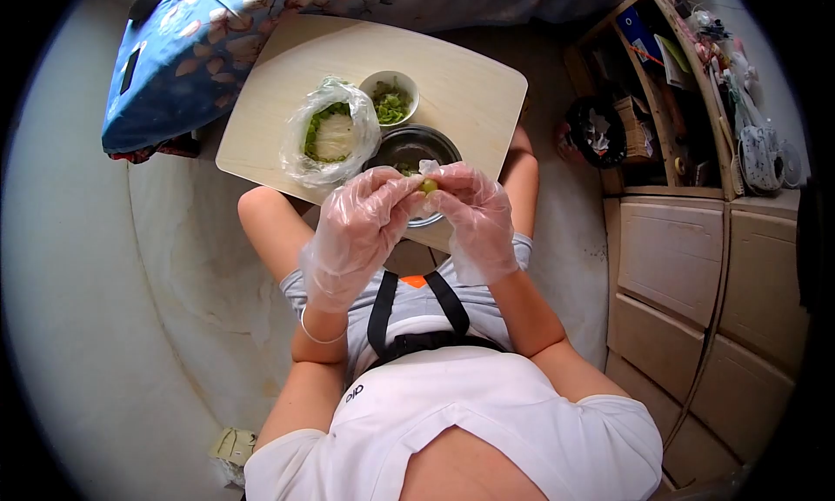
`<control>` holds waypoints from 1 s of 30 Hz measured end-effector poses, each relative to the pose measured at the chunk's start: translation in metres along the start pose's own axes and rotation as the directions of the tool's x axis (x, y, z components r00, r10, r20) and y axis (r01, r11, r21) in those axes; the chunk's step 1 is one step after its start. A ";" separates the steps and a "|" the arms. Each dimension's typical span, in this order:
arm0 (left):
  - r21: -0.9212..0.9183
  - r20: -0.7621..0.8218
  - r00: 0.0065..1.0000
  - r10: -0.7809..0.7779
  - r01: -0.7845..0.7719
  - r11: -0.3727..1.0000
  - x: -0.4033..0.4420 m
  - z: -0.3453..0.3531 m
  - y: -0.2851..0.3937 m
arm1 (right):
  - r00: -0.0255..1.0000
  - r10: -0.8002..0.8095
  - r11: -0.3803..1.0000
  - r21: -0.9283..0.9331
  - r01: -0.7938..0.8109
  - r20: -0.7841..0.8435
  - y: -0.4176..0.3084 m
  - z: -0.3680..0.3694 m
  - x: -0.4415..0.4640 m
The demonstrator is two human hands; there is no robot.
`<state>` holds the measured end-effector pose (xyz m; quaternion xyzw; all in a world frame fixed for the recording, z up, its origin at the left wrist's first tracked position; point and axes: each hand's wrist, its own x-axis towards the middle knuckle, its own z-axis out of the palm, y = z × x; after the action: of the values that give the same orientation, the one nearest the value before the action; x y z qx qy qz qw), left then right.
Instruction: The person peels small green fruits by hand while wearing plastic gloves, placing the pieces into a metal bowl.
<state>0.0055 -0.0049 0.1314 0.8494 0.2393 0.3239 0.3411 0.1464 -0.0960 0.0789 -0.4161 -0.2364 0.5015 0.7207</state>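
Observation:
Both my hands wear clear plastic gloves and meet above a steel bowl (446, 143) near the table's front edge. Between the fingertips is a small round green fruit that looks like a grape (429, 185). My left hand (365, 214) pinches it from the left, and my right hand (477, 210) closes on it from the other side. Some green bits lie in the steel bowl, partly hidden behind the fingers. Left of it, an open clear plastic bag (298, 144) holds green pieces around a pale middle. A white bowl (417, 95) behind contains green scraps.
The pale low table (470, 75) stands before my knees. Behind it hangs a blue flowered cloth (187, 62). To the right are a bin with a black liner (596, 131), a wooden shelf (657, 66) and drawers (670, 257).

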 end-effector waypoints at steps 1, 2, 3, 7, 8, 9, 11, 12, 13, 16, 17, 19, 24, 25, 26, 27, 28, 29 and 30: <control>-0.001 0.002 1.000 0.000 0.000 1.000 -0.001 0.000 0.001 | 0.999 -0.032 0.999 -0.010 0.033 0.011 0.000 0.000 -0.001; 0.009 -0.006 1.000 0.007 -0.007 1.000 -0.002 -0.001 0.002 | 0.998 -0.064 0.998 -0.020 0.065 0.022 0.000 0.000 -0.002; 0.020 -0.015 1.000 0.015 -0.015 1.000 -0.003 -0.001 0.002 | 0.998 -0.064 0.998 -0.020 0.064 0.021 0.001 -0.001 -0.002; -0.043 -0.007 1.000 0.018 -0.019 0.999 -0.004 0.000 -0.001 | 0.989 -0.135 0.989 -0.051 0.138 0.059 0.002 -0.001 -0.003; -0.057 -0.015 0.999 0.030 -0.031 0.998 -0.005 0.001 -0.001 | 0.989 -0.140 0.986 -0.088 0.145 0.056 0.001 -0.001 -0.003; -0.071 -0.022 0.999 0.042 -0.043 0.997 -0.005 0.001 -0.001 | 0.989 -0.140 0.986 -0.087 0.144 0.055 0.001 -0.002 -0.003; -0.060 -0.015 0.999 0.035 -0.036 0.998 -0.006 0.002 0.000 | 0.977 -0.189 0.959 -0.196 0.204 0.096 0.001 -0.004 -0.001; -0.049 -0.010 1.000 0.029 -0.029 0.998 -0.006 0.003 0.001 | 0.978 -0.188 0.959 -0.196 0.204 0.095 0.002 -0.005 -0.001; -0.049 -0.009 1.000 0.028 -0.028 0.998 -0.007 0.004 0.001 | 0.971 -0.218 0.941 -0.245 0.235 0.093 0.004 -0.006 -0.002; 0.034 -0.025 0.998 0.058 -0.057 0.998 -0.007 0.005 0.000 | 0.965 -0.243 0.923 -0.282 0.261 0.097 0.003 -0.006 -0.004; 0.044 -0.025 0.998 0.061 -0.060 0.997 -0.008 0.005 -0.001 | 0.966 -0.238 0.928 -0.270 0.257 0.102 0.003 -0.005 -0.005; 0.055 -0.024 0.998 0.065 -0.064 0.996 -0.008 0.003 -0.002 | 0.968 -0.232 0.934 -0.254 0.250 0.098 0.002 -0.005 -0.005; -0.103 0.005 1.000 0.003 -0.003 0.995 -0.008 0.000 -0.010 | 0.936 -0.315 0.884 -0.310 0.349 0.155 0.002 -0.003 -0.001; -0.103 0.005 1.000 0.002 -0.002 0.995 -0.008 0.000 -0.011 | 0.921 -0.344 0.837 -0.384 0.390 0.185 0.000 -0.003 0.000; -0.075 0.001 1.000 0.029 -0.029 0.997 -0.008 0.000 -0.011 | 0.904 -0.369 0.782 -0.454 0.428 0.217 -0.001 -0.004 0.000; -0.047 -0.003 0.998 0.056 -0.056 0.997 -0.008 0.000 -0.012 | 0.904 -0.368 0.782 -0.454 0.427 0.217 -0.002 -0.004 0.001; -0.047 -0.003 0.998 0.055 -0.055 0.997 -0.009 0.000 -0.010 | 0.880 -0.403 0.719 -0.509 0.474 0.251 -0.002 -0.004 0.002; -0.046 0.008 1.000 0.025 -0.025 0.999 -0.009 -0.001 -0.006 | 0.854 -0.434 0.649 -0.558 0.517 0.286 -0.003 -0.005 0.002; -0.044 0.018 1.000 -0.004 0.005 0.999 -0.009 -0.001 -0.003 | 0.854 -0.434 0.650 -0.558 0.517 0.287 -0.004 -0.004 0.002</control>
<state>-0.0023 -0.0078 0.1262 0.8441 0.2309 0.3205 0.3626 0.1520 -0.0963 0.0798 -0.5181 -0.5328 0.2148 0.6337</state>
